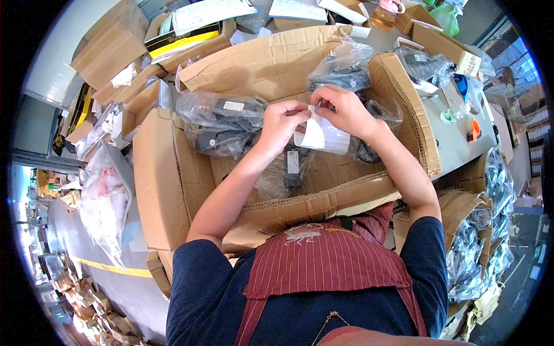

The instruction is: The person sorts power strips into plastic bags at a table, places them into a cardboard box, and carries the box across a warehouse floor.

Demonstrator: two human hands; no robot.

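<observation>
Both of my hands are above an open cardboard box (277, 216), pinching the upper edge of a curled white sheet (323, 135). It looks like label paper, but its exact kind is unclear. My left hand (281, 122) grips the left corner between thumb and fingers. Close beside it, my right hand (348, 113) has its fingertips closed at the same edge. In the box, dark parts in clear plastic bags (222, 121) lie at the left. Another bagged dark part (346, 66) rests at the far side, and a dark piece with a white label (293, 167) lies below my hands.
The box's raised flaps (156, 173) stand around my forearms. Papers (210, 14), small cartons (444, 46) and an orange-handled tool (474, 131) lie on the grey table. At right, another carton (461, 219) holds plastic-wrapped items. A white plastic bag (107, 196) hangs at left.
</observation>
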